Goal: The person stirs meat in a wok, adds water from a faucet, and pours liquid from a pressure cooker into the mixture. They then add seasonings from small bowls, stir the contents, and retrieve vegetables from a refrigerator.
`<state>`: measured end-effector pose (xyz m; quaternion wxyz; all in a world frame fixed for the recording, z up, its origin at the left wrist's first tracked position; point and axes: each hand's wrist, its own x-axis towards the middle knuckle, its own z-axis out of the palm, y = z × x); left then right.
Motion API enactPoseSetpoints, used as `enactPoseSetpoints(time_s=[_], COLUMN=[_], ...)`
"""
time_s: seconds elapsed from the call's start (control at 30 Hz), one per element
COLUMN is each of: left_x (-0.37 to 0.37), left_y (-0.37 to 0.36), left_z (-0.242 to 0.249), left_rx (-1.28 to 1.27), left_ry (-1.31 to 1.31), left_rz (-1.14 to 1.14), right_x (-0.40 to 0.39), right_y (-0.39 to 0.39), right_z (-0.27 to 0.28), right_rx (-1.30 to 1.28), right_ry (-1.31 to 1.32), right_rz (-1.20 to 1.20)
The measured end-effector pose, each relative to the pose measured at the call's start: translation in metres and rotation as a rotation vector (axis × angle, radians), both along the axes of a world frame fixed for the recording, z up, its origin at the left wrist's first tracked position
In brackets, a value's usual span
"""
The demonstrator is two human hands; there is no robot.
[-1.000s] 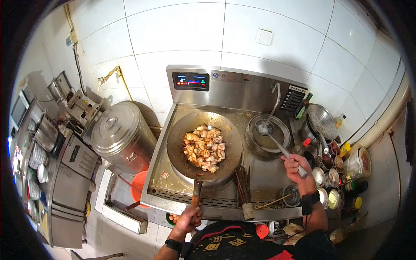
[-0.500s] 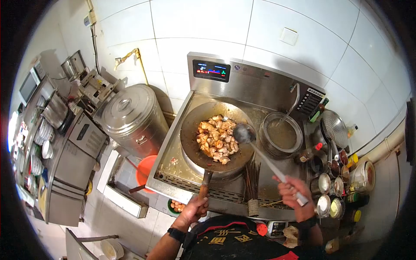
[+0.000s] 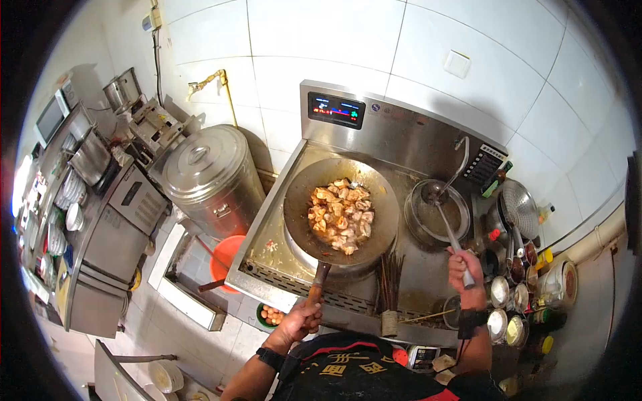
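Note:
My left hand is wrapped round the wooden handle of a wok, which rests on the stove. Browned chunks of meat lie in the middle of the wok. The long handle of a ladle is in my closed right hand. Its bowl hangs over the round metal basin at the right of the stove, at the end of the curved water spout. A bamboo brush lies on the stove between wok and right hand.
Seasoning bowls, bottles and a perforated strainer crowd the right side. A lidded steel pot stands left of the stove, with an orange bucket before it. A green basin of eggs is on the floor.
My right hand has carried the ladle from the wok's right rim across to the basin under the spout. My left hand keeps its hold on the wok handle. The view has shifted slightly.

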<state>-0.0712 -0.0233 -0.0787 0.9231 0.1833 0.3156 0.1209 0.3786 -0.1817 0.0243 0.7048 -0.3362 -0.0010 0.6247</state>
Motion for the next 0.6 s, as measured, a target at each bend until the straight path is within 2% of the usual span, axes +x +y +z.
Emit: enactPoseSetpoints(time_s=[0.03,0.1,0.13,0.33,0.6], left_x=[-0.001,-0.001,-0.001,0.0,0.0], left_y=[0.0,0.001,0.001,0.002,0.002], left_z=[-0.001,0.0,0.001,0.004,-0.004], left_rx=[0.002,0.006,0.007,0.012,0.021], left_ry=[-0.002,-0.005,-0.006,0.004,-0.033], left_rz=[-0.004,-0.002,-0.009,-0.028,-0.047], right_x=[0.006,0.014,0.017,0.019,0.018], right_y=[-0.001,-0.001,-0.005,-0.012,-0.013], right_z=[-0.001,-0.001,-0.004,0.003,0.004], right_rx=[0.002,0.005,0.083,0.173,0.181], right_ry=[-0.001,0.116,0.143,0.265,0.3], right_rz=[0.005,-0.219,-0.189,-0.178,-0.194])
